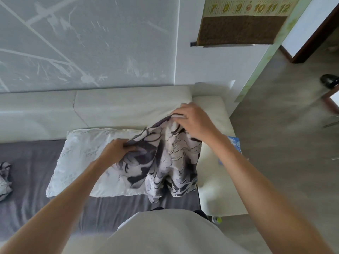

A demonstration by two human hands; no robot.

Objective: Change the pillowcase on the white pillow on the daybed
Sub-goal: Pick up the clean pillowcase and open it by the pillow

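A white pillow (pixel 80 158) with faint grey lettering lies on the grey sheet of the daybed (pixel 33 171). A floral pillowcase (pixel 165 162), white with dark purple and black flowers, covers the pillow's right end and hangs bunched over its front edge. My left hand (pixel 117 149) pinches the pillowcase's left edge on top of the pillow. My right hand (pixel 192 121) grips the pillowcase's upper edge near the pillow's far right corner, against the cream backrest.
A cream padded armrest (pixel 214 180) borders the daybed on the right. Another crumpled floral cloth (pixel 4 178) lies at the far left on the sheet. A blue packet (pixel 235 143) sits beyond the armrest. A small bottle (pixel 217 219) stands on the floor.
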